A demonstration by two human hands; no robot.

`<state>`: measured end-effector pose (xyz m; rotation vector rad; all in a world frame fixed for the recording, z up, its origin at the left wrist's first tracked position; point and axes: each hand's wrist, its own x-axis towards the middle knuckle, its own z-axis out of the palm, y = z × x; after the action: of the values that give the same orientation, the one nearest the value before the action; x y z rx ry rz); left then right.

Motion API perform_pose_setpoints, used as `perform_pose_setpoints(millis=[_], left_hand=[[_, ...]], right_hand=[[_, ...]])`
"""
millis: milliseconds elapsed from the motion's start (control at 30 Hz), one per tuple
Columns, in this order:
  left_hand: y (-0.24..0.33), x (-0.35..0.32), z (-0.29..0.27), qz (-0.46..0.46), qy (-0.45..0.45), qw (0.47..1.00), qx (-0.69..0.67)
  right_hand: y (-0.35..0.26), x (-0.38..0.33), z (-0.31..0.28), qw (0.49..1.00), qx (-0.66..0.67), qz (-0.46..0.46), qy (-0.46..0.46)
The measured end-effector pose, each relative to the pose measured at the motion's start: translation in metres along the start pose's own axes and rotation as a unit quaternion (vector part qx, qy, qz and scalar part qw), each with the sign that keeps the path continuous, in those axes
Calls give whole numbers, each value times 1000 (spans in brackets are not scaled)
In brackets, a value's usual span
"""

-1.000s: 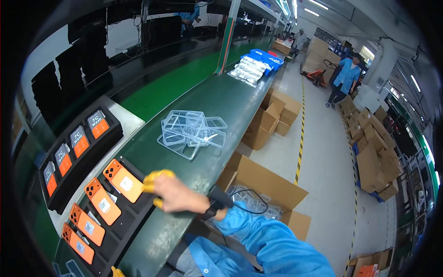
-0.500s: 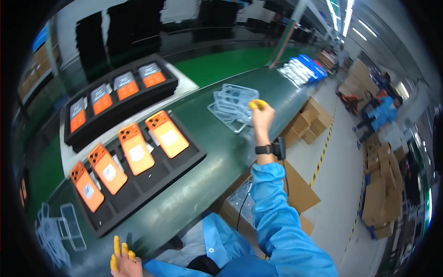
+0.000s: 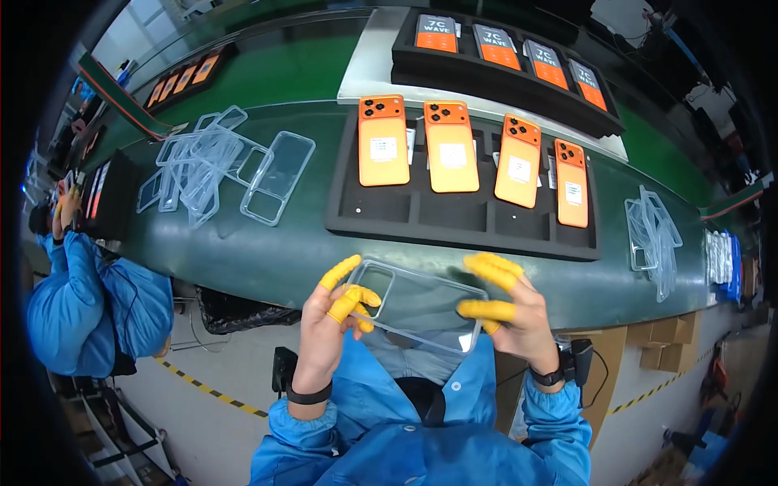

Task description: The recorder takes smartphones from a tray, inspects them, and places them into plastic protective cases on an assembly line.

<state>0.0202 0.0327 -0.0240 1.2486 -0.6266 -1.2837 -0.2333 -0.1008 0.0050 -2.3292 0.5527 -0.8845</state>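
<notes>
A clear phone case [image 3: 431, 298] is held in front of my chest, tilted down to the right. My left hand [image 3: 322, 324] pinches its left end, beside the camera cutout. My right hand [image 3: 525, 324] has its fingers at the right end, thumb side against the case. Yellow finger cots cover several fingertips on both hands. Beyond the case lies a black foam tray [image 3: 454, 215] holding several orange phones [image 3: 451, 158], camera ends away from me, with white labels on their backs.
Loose clear cases lie in a left pile [image 3: 198, 166] and a smaller right pile [image 3: 652, 239] on the green bench [image 3: 275, 259]. Behind stands another black tray [image 3: 502, 89] of orange-and-grey phones. Silver-and-blue packs [image 3: 721, 263] sit far right. A co-worker [image 3: 101, 300] in blue sits at left.
My view has swung left. My right hand has come back from a pile of clear cases, and both hands now meet at one clear case before me.
</notes>
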Motion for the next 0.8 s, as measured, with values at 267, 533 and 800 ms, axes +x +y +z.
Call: perform_pose_setpoints(millis=[267,533,800], left_hand=[[7,-19,-3,80,89,948,295],[22,-21,5,183,93,768,607],[11,16,-8,273,-50,742,611]], right_hand=[[17,96,14,986,-109,74,99],[50,206,112,897,-407,169,43],[42,215,129,872,-442,205,44]])
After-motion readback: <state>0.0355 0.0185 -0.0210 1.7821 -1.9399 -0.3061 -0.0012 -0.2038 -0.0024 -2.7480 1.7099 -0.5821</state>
